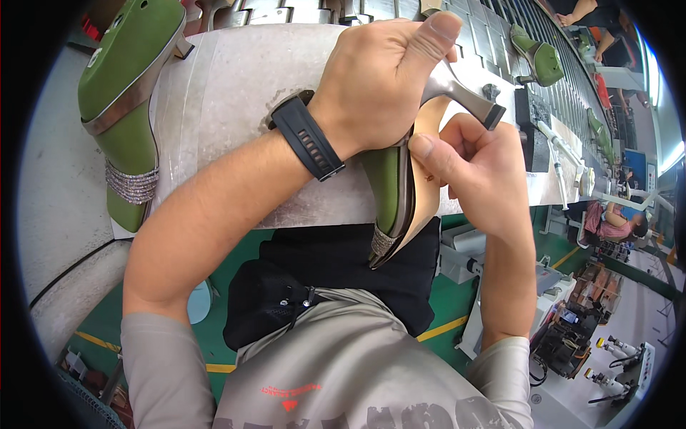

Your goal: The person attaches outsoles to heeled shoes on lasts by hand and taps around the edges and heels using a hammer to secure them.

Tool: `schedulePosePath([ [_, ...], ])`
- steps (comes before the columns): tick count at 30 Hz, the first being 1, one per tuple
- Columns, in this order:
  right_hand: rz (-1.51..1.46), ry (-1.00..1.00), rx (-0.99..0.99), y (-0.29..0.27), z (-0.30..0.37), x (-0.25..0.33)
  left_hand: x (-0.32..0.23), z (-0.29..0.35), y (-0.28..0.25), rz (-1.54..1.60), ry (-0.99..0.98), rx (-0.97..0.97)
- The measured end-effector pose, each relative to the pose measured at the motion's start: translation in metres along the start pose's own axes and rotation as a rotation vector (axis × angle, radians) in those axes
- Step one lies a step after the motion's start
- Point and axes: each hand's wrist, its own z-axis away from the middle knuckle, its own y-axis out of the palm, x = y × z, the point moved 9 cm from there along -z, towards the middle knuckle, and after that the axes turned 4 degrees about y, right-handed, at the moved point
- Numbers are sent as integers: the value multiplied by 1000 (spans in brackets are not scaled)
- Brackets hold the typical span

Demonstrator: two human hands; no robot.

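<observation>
The left hand (375, 82) curls tightly round the shoe (386, 187); just beside it, the right hand (493, 164) pinches the sole (426, 196), seemingly aligning it; pressing likely needs even force.

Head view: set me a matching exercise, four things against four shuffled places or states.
Things:
1. Black-strapped wristwatch
2. Thin curved tan strip
3. Central green heeled shoe with glittering silvery band
4. Slatted silvery metal conveyor

Places or states:
A. Beyond the grey-white worktable
B. Gripped by the left hand
C. Worn around a wrist
D. Under the thumb of the right hand

Pairs: 1-C, 2-D, 3-B, 4-A
</observation>
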Motion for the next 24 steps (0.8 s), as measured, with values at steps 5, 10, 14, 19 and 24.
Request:
schedulePosePath([
  [5,-254,-87,-89,8,-11,-10,11,3,3,120,-111,16],
  [10,-253,-211,-124,0,-27,-8,10,0,1,-48,-163,183],
  [14,-231,-246,-151,-8,-32,-4,-4,-3,-3,-121,14,292],
  [19,60,-353,-71,-19,-2,19,-25,28,-55,-265,-38,33],
  [24,381,-712,-126,-4,35,22,-80,93,-37,-564,54,197],
])
